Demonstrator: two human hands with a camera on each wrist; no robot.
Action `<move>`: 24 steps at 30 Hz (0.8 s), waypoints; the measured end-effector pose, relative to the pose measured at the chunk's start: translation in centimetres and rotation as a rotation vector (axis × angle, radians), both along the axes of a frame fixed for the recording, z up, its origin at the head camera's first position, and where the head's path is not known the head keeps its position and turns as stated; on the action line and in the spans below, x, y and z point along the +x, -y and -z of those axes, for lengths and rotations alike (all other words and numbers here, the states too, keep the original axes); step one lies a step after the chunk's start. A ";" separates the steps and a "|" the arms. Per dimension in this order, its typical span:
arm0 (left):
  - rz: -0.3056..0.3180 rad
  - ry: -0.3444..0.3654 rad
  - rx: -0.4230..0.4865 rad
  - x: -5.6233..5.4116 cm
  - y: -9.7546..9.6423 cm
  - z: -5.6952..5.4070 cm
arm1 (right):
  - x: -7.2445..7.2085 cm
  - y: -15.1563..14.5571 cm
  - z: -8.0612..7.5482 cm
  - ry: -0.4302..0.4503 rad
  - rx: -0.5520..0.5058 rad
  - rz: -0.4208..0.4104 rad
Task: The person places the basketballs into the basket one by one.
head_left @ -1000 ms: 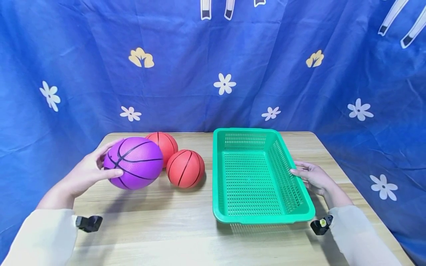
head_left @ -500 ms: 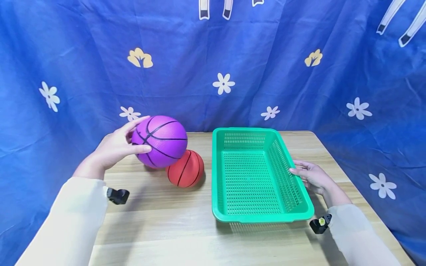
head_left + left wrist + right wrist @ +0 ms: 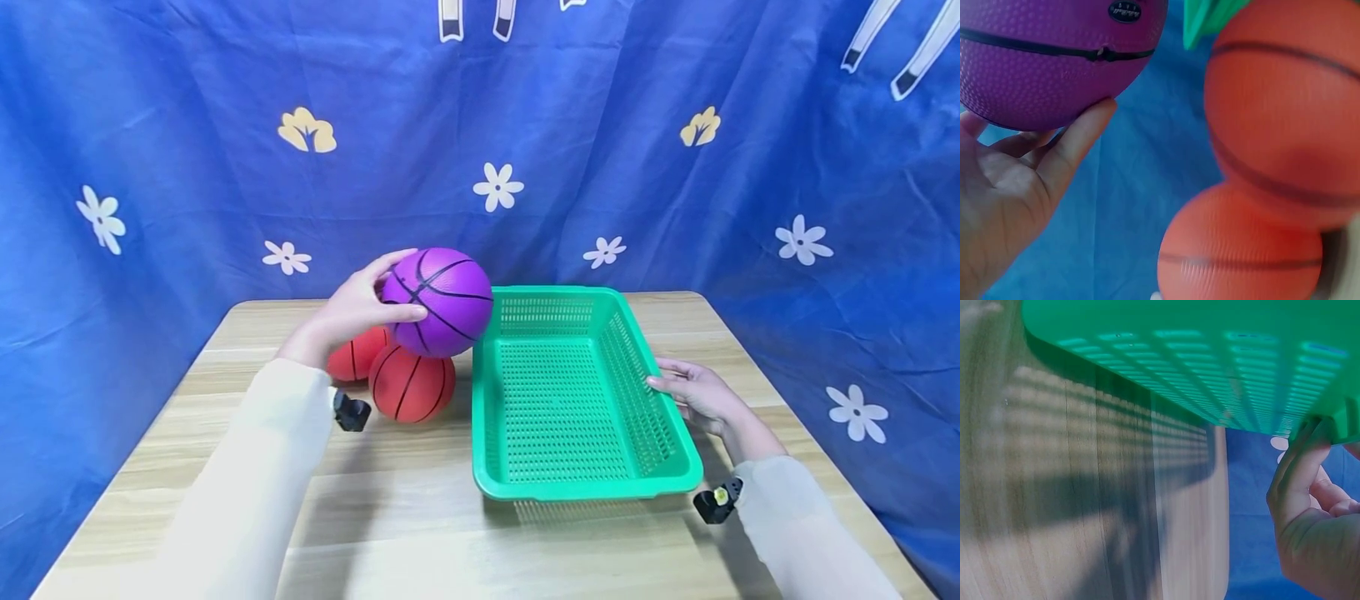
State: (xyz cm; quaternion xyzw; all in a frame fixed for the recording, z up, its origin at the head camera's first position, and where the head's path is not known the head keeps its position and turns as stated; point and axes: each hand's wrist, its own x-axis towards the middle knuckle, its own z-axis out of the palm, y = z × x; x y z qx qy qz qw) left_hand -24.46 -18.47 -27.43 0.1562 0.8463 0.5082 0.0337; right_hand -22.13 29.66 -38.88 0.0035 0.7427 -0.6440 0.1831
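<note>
A purple basketball is held up off the table by my left hand, the thumb on its near side and fingers behind. It hangs just left of the green plastic basket, overlapping the rim's far left corner in the head view. In the left wrist view the fingers spread against the ball. My right hand grips the basket's right rim, thumb on top; in the right wrist view its fingers go up under the rim. The basket's inside shows nothing in it.
Two red basketballs, a nearer one and a farther one partly hidden by the left hand, sit on the wooden table left of the basket. A blue patterned curtain hangs behind the table.
My left hand has carried the purple basketball up and to the right, past the red balls toward the basket. The right hand keeps its grip; the basket has hardly moved.
</note>
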 end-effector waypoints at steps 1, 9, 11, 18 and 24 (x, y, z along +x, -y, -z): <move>0.007 0.008 0.021 -0.4 -0.6 0.1 | 0.0 -0.1 -0.1 -0.004 0.005 -0.003; 0.037 0.068 0.129 -2.4 -6.1 0.0 | -0.1 -0.2 -0.1 -0.007 0.031 0.002; 0.046 0.075 0.137 -2.9 -7.4 0.0 | 0.0 -0.3 0.0 -0.004 0.026 0.004; 0.087 0.112 0.190 -4.4 -11.9 0.7 | -0.2 -0.5 0.3 -0.017 0.048 0.008; 0.079 0.132 0.194 -5.1 -15.0 1.6 | -0.3 -0.4 0.3 -0.018 0.010 0.002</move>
